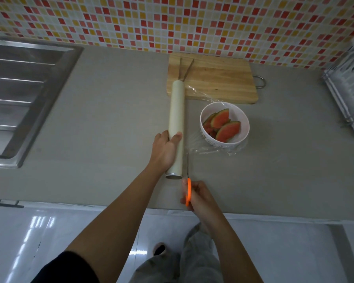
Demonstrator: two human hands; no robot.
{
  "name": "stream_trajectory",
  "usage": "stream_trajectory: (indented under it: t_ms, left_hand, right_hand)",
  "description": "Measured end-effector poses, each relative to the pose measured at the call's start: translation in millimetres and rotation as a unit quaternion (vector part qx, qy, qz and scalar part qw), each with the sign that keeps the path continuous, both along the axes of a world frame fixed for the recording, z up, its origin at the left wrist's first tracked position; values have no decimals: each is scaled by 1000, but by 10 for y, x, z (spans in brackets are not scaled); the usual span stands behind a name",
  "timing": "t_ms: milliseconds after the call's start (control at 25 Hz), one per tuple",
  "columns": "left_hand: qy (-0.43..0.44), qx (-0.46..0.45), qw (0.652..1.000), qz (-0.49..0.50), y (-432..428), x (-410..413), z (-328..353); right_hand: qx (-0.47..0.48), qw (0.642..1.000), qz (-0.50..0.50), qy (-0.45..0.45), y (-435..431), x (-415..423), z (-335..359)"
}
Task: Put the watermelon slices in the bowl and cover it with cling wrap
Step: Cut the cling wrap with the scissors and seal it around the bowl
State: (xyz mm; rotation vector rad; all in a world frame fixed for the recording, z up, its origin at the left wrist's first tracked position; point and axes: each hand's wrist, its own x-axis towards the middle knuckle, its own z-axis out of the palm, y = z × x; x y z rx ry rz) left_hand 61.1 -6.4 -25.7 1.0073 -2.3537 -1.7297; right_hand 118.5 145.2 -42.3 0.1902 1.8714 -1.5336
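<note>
I see a grey countertop point(110, 111) running under a wall of small red, orange and white mosaic tiles point(172, 19), with a steel sink point(23, 94) far off to the left of my left hand point(165, 149) and a wire rack point(347, 88) far to the right of both hands; glossy white floor shows below the counter's near edge. My left hand is closed around the lower part of the cling wrap roll point(177, 127), fingers curled over the far side and thumb laid across the top, and the roll stretches away from that grip towards a wooden cutting board point(219, 80), where metal tongs point(185, 67) lie just past the roll's far end. A sheet of clear film point(211, 149) runs from the roll to the right of my left hand, draped over the white bowl point(244, 127) and gathered on the counter beside it. The watermelon slices point(223, 125) sit inside that bowl, up and to the right of both grips. My right hand point(198, 196) is closed through the orange handles of the scissors point(188, 185); the blades point away from it, just beside the roll's near open end, and look nearly together.
</note>
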Motion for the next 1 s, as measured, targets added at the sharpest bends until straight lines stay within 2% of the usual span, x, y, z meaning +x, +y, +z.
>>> stream_trajectory:
  t_ms: [480, 600, 760, 1000]
  left_hand:
    - [-7, 3, 1000, -2, -11, -8, -32]
    - [-7, 5, 1000, -6, -18, -7, -38]
    - [-6, 6, 1000, -5, -29, -9, -37]
    - [-4, 4, 1000, 1, -21, -9, -40]
  right_hand:
    - [13, 1000, 9, 0, -141, -237, 144]
    - [26, 999, 22, -22, -19, -121, 125]
    - [-2, 998, 45, -48, 43, -112, 151]
    - [-14, 1000, 17, -19, -133, -359, 150]
